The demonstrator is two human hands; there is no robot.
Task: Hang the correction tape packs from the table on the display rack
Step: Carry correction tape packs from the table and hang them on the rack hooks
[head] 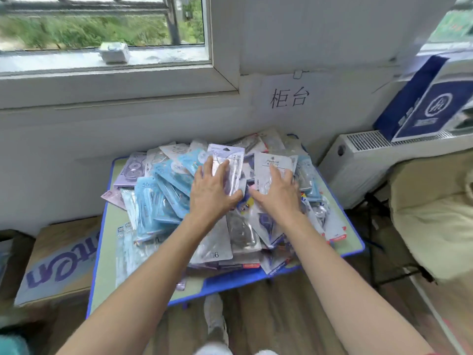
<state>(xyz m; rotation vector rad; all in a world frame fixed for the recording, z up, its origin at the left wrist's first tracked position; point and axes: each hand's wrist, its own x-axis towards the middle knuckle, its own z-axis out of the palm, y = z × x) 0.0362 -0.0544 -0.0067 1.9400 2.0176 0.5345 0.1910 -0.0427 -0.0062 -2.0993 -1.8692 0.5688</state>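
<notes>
The correction tape packs (163, 201) lie heaped on the blue-rimmed table (230, 281), the left hand (212, 193) laid straight-fingered on a lilac pack (230, 160) and the right hand (276, 196) spread flat on a white pack (271, 162) beside it, neither gripping. They look light, thin and slick, so pinching one by its stiffer header edge seems best. A cardboard box (58, 262) sits near left, a radiator (358, 170) right; no display rack shows.

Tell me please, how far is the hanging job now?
Done: nothing visible; the display rack is out of view. In hand: the left hand rests on a lilac-topped pack and the right hand on a white pack, fingers flat, both atop the heap of packs on the table. Left: practically the whole heap.
</notes>
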